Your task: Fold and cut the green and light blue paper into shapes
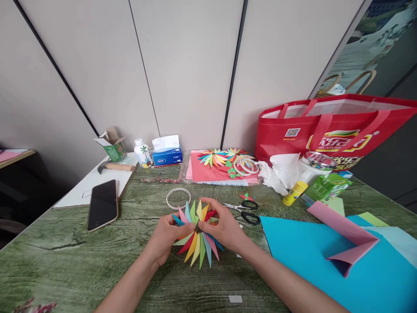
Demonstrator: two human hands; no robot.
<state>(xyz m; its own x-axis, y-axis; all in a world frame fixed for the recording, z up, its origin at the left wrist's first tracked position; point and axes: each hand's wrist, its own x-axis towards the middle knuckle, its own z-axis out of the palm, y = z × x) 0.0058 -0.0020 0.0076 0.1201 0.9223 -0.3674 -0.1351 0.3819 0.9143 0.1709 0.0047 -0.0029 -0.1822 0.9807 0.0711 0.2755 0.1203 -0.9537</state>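
Observation:
A many-coloured paper star (pixel 196 244) with pointed folded spikes is held just above the green table (pixel 97 261). My left hand (pixel 167 239) grips its left side and my right hand (pixel 222 229) grips its right side, thumbs pinched together near the star's middle. Behind the star lies a roll of clear tape (pixel 178 198). Black-handled scissors (pixel 244 209) lie just right of my right hand.
A phone (pixel 103 204) lies at left on a white board. Blue and pink paper sheets (pixel 325 252) cover the right. Further back are finished paper stars on red paper (pixel 221 165), a tissue box (pixel 167 155), a glue stick (pixel 294 192), and a red bag (pixel 332 130).

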